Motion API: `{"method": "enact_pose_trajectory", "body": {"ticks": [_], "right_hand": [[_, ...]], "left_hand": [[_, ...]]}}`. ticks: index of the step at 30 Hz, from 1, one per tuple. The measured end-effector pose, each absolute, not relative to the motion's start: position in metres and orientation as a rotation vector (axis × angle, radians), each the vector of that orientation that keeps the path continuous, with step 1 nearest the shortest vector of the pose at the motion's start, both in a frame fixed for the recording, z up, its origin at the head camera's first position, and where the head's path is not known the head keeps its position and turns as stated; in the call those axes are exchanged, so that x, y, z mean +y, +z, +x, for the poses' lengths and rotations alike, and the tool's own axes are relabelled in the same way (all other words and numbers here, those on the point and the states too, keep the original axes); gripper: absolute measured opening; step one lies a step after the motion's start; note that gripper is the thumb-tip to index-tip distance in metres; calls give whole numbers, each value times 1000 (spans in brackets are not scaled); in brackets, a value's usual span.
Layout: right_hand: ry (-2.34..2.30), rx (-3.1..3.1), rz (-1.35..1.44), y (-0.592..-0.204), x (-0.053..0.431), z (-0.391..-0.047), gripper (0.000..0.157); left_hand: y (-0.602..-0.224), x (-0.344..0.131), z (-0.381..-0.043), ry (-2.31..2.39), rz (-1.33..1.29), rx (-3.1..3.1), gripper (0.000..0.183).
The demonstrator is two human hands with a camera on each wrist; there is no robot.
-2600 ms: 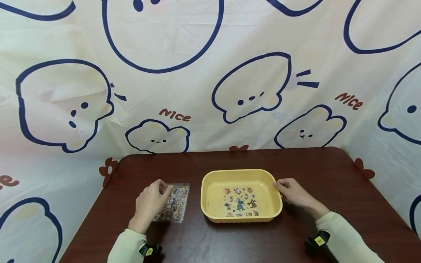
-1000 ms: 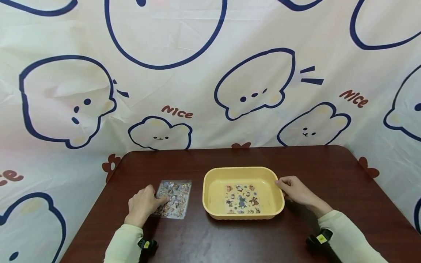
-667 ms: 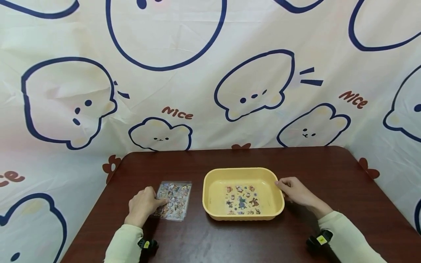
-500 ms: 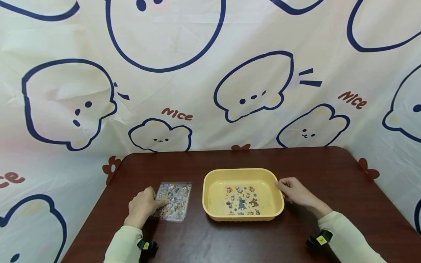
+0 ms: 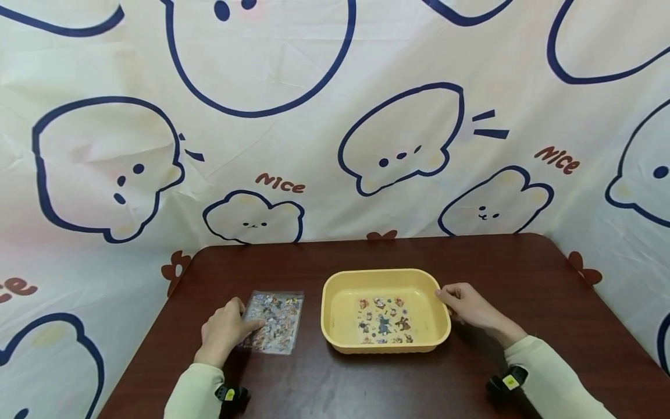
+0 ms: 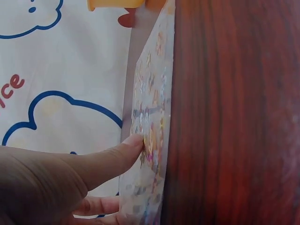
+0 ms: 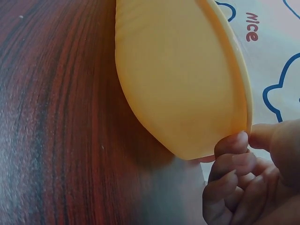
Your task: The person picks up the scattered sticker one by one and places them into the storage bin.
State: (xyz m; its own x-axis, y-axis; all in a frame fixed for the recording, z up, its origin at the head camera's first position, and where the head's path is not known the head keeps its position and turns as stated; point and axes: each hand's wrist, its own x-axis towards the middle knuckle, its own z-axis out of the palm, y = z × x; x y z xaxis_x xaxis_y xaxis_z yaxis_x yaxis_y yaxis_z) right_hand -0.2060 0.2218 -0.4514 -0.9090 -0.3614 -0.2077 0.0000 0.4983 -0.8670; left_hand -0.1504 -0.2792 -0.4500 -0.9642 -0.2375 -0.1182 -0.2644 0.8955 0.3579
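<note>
Small curtained booth, room type unclear: cartoon-print fabric (image 5: 309,139) hung behind and beside wood-grain table (image 5: 366,381).

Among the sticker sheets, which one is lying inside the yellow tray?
The sparse sheet, with its little figures spaced apart. The densely covered sheet lies outside, on the table, left of the yellow tray.

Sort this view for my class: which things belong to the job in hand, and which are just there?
In the job:
left hand
clear picture packet
right hand
yellow tray
cartoon sheet inside, probably

Just there:
table
patterned cloth
black wrist devices
</note>
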Motion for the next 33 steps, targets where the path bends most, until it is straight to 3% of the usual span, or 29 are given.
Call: {"method": "enact_pose_trajectory", "body": {"ticks": [8,19,33], "right_hand": [[-1376,2386,-304,-453,222,-206,41],[-1380,2380,-301,-455,222,-206,41],[-1384,2375,-295,-454,223,-207,40]], "left_hand": [[-451,-281,-149,572,-410,3012,52],[-447,-282,-148,580,-386,3099,16],[-432,-282,-144,660,-341,3086,18]]}}
